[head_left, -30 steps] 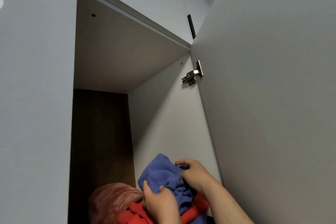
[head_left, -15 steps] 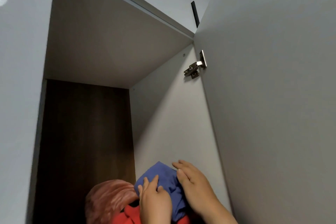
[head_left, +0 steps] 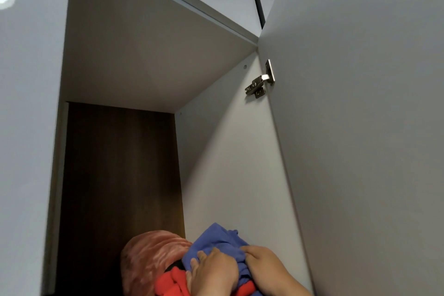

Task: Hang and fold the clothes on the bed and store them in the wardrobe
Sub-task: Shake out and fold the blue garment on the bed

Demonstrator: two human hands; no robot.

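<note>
A folded blue garment (head_left: pixel 217 240) lies on top of a red garment (head_left: pixel 171 283) inside the open wardrobe compartment (head_left: pixel 120 175), against its right inner wall. My left hand (head_left: pixel 212 271) presses flat on the blue garment with its fingers spread. Beside it, my right hand (head_left: pixel 266 268) has its fingers curled into the blue cloth's right side. Both hands sit at the bottom edge of the view, and the shelf under the clothes is hidden.
A rust-pink fuzzy bundle (head_left: pixel 151 255) lies left of the clothes in the same compartment. The open wardrobe door (head_left: pixel 360 127) stands close on the right, held by a metal hinge (head_left: pixel 260 83). The shelf panel (head_left: pixel 144 55) above is grey and the back panel dark wood.
The blue garment has been pushed down and further into the compartment. Both hands went from gripping it to pressing on it, and the view shifted closer to the wardrobe.
</note>
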